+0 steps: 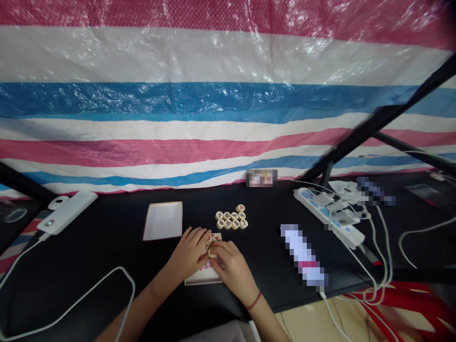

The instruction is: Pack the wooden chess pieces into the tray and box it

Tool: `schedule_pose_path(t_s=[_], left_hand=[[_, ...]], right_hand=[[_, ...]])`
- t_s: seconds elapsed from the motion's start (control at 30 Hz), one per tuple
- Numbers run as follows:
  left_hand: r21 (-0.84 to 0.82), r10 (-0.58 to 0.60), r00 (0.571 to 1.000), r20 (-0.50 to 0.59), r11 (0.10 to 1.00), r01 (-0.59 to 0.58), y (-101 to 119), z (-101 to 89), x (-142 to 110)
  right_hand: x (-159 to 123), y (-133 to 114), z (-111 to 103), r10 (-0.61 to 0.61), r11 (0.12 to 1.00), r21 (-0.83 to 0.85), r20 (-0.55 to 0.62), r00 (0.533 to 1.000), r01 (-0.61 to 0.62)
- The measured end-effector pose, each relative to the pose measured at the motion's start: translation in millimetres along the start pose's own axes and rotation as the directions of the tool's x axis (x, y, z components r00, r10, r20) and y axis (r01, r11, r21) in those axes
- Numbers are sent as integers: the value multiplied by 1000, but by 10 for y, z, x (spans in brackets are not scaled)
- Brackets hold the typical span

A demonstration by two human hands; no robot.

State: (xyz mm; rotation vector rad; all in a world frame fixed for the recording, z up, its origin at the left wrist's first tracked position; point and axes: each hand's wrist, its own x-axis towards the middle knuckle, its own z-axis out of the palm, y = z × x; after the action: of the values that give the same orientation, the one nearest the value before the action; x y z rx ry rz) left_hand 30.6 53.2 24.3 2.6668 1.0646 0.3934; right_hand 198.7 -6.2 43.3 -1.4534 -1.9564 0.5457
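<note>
A shallow white box (204,280) lies on the black table in front of me, with several round xiangqi pieces (216,238) inside, two of them showing red characters. My left hand (189,251) rests over the box's left side, fingers stretched out and nearly flat. From the right, my right hand (230,263) reaches in with its fingers closed around a pale xiangqi piece (212,252), which seems tilted. The hands hide much of the box. Just beyond it, several more xiangqi pieces (228,223) sit in two rows, mostly with dark characters, plus a red-marked one (241,208) behind.
An open box lid (164,220) lies left of the pieces. At far left is a white device (67,212) with a cable. A blurred phone-like object (302,256) and a loaded power strip (329,217) lie to the right. Striped sheeting (199,104) hangs behind the table.
</note>
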Motion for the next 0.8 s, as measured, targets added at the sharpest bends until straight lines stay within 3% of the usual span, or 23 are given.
schedule_pose_path(t_s=[0.23,0.53,0.67,0.8], left_hand=[[-48,11,999,44,999,-9,-30,-47,20],[-81,10,1000,6,997,-9,-52,-13,4],[-94,8,1000,13,996,-7,-71,-1,5],[-70,9,1000,-23,997,-11,-67,-11,7]], right_hand=[[-36,61,37,10,991,-134,8,1000,-9],[2,76,60,40,971,-235,25,999,-33],[-13,43,18,44,980,-197,48,998,-34],[35,73,-186,52,997,-63,27,998,-51]])
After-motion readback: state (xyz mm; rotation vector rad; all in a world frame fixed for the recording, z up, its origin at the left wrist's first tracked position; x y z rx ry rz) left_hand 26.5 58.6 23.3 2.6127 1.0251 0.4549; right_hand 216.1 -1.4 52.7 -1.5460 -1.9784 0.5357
